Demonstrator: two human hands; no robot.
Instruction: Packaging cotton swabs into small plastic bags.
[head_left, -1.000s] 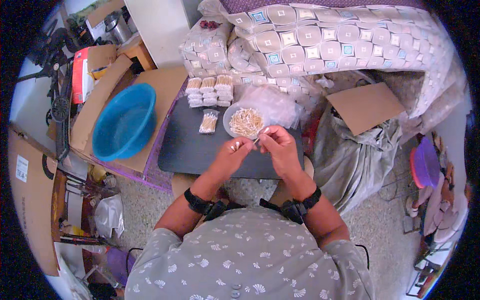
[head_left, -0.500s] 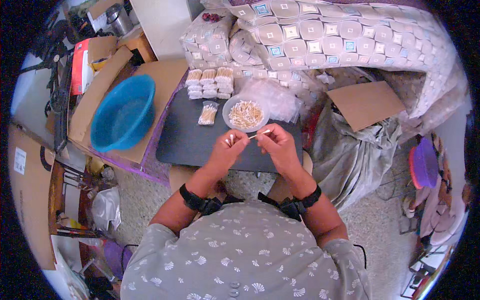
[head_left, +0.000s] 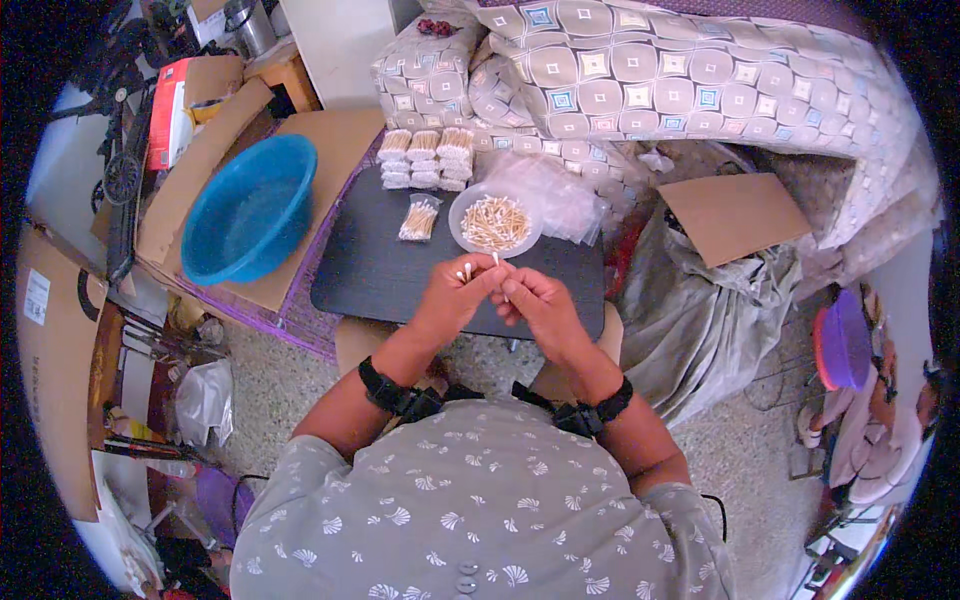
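Note:
Over the near edge of a dark table (head_left: 365, 275), my left hand (head_left: 450, 300) is closed on a few cotton swabs (head_left: 465, 272), their white tips poking out above the fingers. My right hand (head_left: 540, 308) meets it, fingertips pinched around another swab (head_left: 495, 258) that stands up where the hands touch. Just beyond them is a whitish round bowl (head_left: 535, 222) heaped with loose swabs (head_left: 495, 222). Left of the bowl lies a small clear packet of swabs (head_left: 419, 218). Stacked packets of swabs (head_left: 425, 160) fill the table's far left corner.
Clear plastic bags (head_left: 550, 195) lie behind the bowl. A blue basin (head_left: 250, 210) sits on cardboard at the left. To the right are a cardboard piece (head_left: 735, 215) and grey cloth (head_left: 690, 320). A patterned covered bundle (head_left: 680, 80) spans the back.
My right hand has moved left and in to meet my left hand. The swab between them has turned from lying sideways to pointing up.

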